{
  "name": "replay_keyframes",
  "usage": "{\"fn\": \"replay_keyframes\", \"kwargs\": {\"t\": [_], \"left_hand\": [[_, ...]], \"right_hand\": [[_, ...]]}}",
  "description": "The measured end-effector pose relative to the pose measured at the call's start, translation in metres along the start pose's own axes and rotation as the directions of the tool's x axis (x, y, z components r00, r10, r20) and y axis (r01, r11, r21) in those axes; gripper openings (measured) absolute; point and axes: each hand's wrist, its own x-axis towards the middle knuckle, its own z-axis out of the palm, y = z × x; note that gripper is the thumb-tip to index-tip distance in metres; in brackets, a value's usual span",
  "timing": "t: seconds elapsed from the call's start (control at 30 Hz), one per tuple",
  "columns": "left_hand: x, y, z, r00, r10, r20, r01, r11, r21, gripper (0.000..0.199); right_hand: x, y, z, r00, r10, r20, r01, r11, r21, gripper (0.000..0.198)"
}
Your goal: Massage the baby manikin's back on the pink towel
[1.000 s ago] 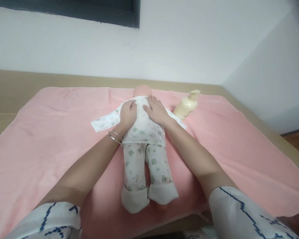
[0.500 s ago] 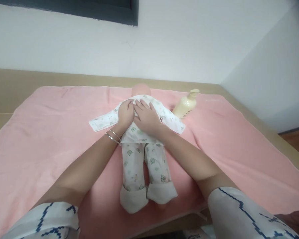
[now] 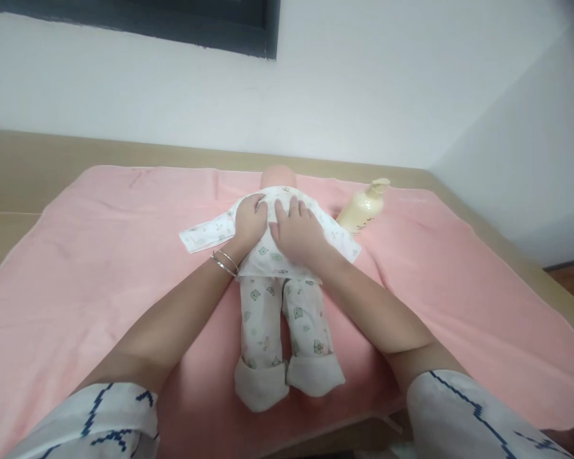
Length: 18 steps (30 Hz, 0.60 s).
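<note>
A baby doll (image 3: 280,261) in a white printed top and trousers lies on a pink towel, its head (image 3: 278,176) toward the wall. No face shows on the head from here. My left hand (image 3: 251,220) is curled over the left side of the doll's upper body, thumb on the cloth and the other fingers partly hidden. Flat on the right half of the torso rests my right hand (image 3: 300,231), its fingers spread and pointing toward the head. Both sleeves of the doll's top stretch outward, and its trouser cuffs (image 3: 316,375) are folded up.
Right of the doll, a cream pump bottle (image 3: 363,209) leans at a tilt on the pink towel (image 3: 172,210). The towel covers a wooden surface (image 3: 138,150) that meets a white wall. A dark frame (image 3: 220,32) sits on the wall at upper left.
My right hand has slid outward, so a gap with printed cloth now shows between the hands. The left hand stays at the doll's side. The whole view has shifted slightly.
</note>
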Motion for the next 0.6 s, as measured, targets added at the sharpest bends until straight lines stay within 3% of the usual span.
{"fn": "replay_keyframes", "kwargs": {"t": [0.13,0.33,0.47,0.6], "left_hand": [[0.0,-0.001,0.0,1.0,-0.004,-0.003,0.004,1.0,-0.007,0.041],[0.0,-0.003,0.0,1.0,0.014,0.014,-0.014,1.0,0.006,0.045],[-0.001,-0.002,-0.001,1.0,0.018,0.016,-0.018,1.0,0.023,0.046],[0.0,-0.001,0.0,1.0,0.005,0.005,-0.005,1.0,0.019,0.044]], "right_hand": [[-0.001,-0.008,0.002,0.995,-0.093,-0.029,0.095,0.994,0.053,0.063],[0.031,0.031,0.001,0.969,-0.238,0.069,0.215,0.945,0.245,0.065],[0.033,0.037,0.0,0.979,-0.198,0.056,0.178,0.95,0.255,0.066],[0.014,0.011,0.001,0.999,-0.034,0.028,0.03,0.988,0.149,0.065]]}}
